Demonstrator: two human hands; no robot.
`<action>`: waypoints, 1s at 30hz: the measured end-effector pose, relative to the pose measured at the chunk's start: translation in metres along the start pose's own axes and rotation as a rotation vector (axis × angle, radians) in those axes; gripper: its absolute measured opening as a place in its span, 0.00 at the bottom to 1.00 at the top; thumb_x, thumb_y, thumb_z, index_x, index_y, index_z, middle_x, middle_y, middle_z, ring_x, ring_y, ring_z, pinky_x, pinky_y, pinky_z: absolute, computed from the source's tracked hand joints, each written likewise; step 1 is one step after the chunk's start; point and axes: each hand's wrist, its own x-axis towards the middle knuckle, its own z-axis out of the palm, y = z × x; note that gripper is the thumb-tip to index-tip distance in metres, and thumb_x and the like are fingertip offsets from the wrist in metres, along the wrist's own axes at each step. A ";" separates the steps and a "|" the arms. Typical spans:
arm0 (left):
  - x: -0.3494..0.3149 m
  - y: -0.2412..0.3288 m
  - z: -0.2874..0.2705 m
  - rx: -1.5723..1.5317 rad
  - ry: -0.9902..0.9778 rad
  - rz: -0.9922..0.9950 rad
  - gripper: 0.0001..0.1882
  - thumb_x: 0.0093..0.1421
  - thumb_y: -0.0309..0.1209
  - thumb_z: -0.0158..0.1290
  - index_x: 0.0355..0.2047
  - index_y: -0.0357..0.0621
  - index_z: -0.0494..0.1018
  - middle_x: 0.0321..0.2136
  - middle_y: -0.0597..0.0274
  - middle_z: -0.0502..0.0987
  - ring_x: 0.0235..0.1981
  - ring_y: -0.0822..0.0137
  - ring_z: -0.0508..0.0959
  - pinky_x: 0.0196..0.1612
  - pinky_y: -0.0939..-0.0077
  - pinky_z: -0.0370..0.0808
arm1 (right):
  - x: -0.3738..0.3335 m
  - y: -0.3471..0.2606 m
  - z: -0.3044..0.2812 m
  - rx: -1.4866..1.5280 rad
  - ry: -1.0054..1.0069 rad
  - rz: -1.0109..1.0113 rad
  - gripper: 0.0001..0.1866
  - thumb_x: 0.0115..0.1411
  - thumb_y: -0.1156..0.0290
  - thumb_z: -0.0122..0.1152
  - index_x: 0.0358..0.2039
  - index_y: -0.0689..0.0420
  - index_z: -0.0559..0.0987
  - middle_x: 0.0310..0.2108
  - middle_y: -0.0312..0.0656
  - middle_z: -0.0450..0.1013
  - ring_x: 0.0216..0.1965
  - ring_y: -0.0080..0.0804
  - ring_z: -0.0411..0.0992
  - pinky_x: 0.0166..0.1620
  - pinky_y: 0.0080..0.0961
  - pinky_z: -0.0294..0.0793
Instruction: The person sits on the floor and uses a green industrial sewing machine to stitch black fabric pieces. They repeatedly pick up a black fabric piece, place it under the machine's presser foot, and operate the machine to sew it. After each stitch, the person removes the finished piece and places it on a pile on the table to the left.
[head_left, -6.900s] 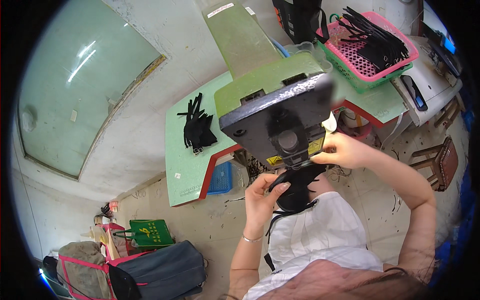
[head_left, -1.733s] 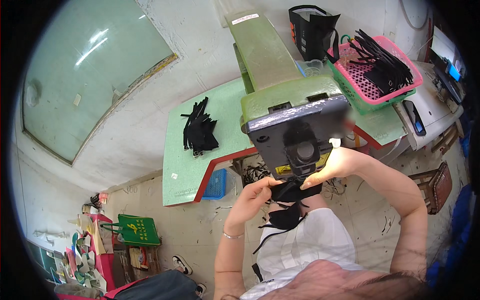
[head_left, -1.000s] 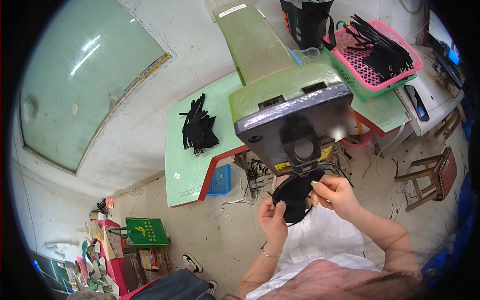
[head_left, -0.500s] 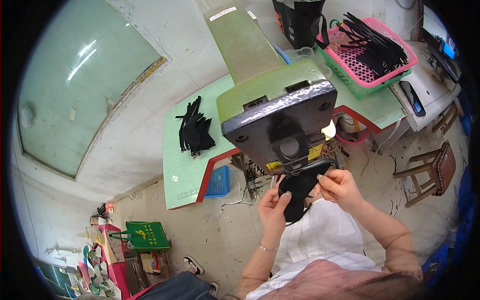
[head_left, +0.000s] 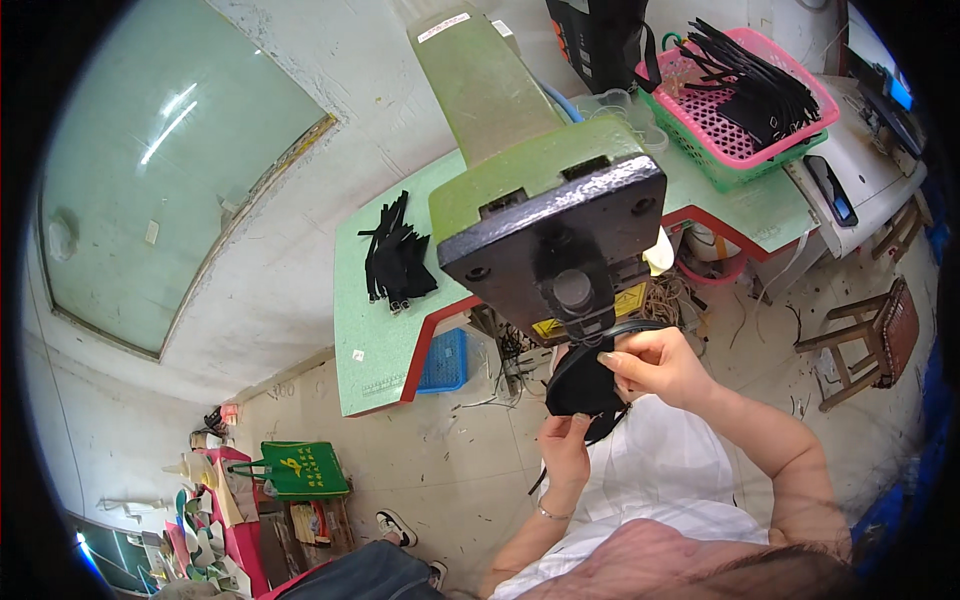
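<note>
A black fabric piece with a curved edge (head_left: 582,382), perhaps a shoe upper, sits below the head of a green and black machine (head_left: 555,235). My left hand (head_left: 566,450) pinches its lower edge between thumb and fingers. Higher up, my right hand (head_left: 658,366) is closed on the opposite side, thumb on top. A thin dark strap or cord hangs from the piece near my left wrist. The machine's lower working part (head_left: 588,325) meets the piece's upper end; whether they touch is hidden.
Black strapped pieces (head_left: 400,260) lie piled on the green table (head_left: 365,350) at left. A pink basket (head_left: 735,155) at back right holds more. Beside it lies a phone (head_left: 832,192). A wooden stool (head_left: 865,345) stands at right, a green bag (head_left: 300,470) at lower left.
The black piece has turned and shifted slightly left. My left hand has moved down to its lower edge; my right hand has moved left onto its upper part.
</note>
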 end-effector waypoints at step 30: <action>0.192 0.103 -0.081 1.198 0.614 0.880 0.16 0.59 0.31 0.49 0.43 0.32 0.68 0.34 0.50 0.71 0.41 0.52 0.70 0.48 0.63 0.64 | -0.039 0.251 -0.003 0.556 0.101 0.942 0.17 0.58 0.57 0.58 0.27 0.61 0.70 0.25 0.43 0.73 0.15 0.22 0.63 0.16 0.18 0.59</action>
